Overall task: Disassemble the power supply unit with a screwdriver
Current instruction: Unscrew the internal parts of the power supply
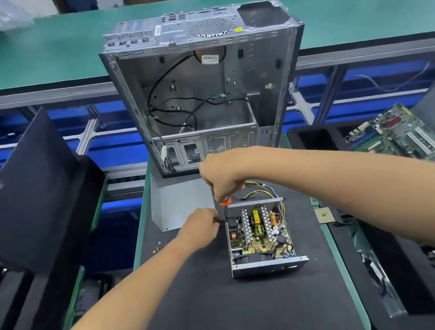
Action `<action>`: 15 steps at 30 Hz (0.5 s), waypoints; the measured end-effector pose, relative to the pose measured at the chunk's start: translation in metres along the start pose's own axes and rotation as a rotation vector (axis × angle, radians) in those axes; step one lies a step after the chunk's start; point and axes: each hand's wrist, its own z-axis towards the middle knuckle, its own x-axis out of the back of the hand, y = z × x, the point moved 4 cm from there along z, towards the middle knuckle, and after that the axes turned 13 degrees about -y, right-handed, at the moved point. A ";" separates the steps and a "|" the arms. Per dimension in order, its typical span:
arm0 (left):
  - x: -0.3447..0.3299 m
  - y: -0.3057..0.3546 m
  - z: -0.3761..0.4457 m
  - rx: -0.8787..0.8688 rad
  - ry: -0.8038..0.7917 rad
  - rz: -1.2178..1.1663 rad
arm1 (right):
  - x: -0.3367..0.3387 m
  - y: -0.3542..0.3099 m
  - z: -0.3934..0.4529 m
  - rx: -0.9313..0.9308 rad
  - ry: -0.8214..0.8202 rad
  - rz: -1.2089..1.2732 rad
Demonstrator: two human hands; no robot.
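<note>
Dark matting covers our worktop (200,304), where the power supply unit (261,237) sits lid-off, circuitry exposed. Our right hand (222,176) fists the orange-collared screwdriver (225,201) upright at its far-left corner, while left fingertips (213,220) pinch there, seemingly steadying the tip.

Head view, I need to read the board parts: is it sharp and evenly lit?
Head view: the power supply unit is fairly sharp under even light; wide-angle bending curves the green bench edges; the motherboard at right is soft.

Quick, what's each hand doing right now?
Left hand: closed, pinching at the power supply edge; what it holds can't be told.
Right hand: closed around the screwdriver.
</note>
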 end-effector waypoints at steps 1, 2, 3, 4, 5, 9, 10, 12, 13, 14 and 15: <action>-0.001 -0.003 0.002 -0.006 0.017 -0.036 | -0.002 0.001 0.002 0.000 -0.010 -0.011; -0.002 -0.005 0.003 -0.012 0.036 -0.074 | -0.004 0.002 0.003 0.000 -0.019 -0.020; -0.004 -0.007 0.003 -0.020 0.057 -0.113 | -0.006 0.003 0.004 0.001 -0.023 -0.027; -0.006 -0.008 0.002 -0.031 0.080 -0.154 | -0.007 0.004 0.005 0.003 -0.022 -0.032; -0.008 -0.008 0.001 -0.041 0.097 -0.198 | -0.007 0.005 0.006 0.006 -0.018 -0.038; -0.016 -0.007 -0.001 -0.065 0.161 -0.370 | -0.004 0.006 0.013 0.020 -0.009 -0.062; -0.017 -0.008 -0.001 -0.057 0.178 -0.388 | -0.004 0.007 0.014 0.023 -0.007 -0.064; -0.019 -0.009 0.000 -0.046 0.198 -0.416 | -0.003 0.008 0.017 0.027 -0.002 -0.070; -0.020 -0.009 0.001 -0.044 0.200 -0.432 | -0.003 0.009 0.018 0.026 -0.004 -0.073; -0.021 -0.010 0.002 -0.043 0.200 -0.447 | -0.002 0.010 0.019 0.026 -0.009 -0.074; -0.021 -0.010 0.003 -0.042 0.203 -0.458 | -0.002 0.011 0.019 0.027 -0.015 -0.073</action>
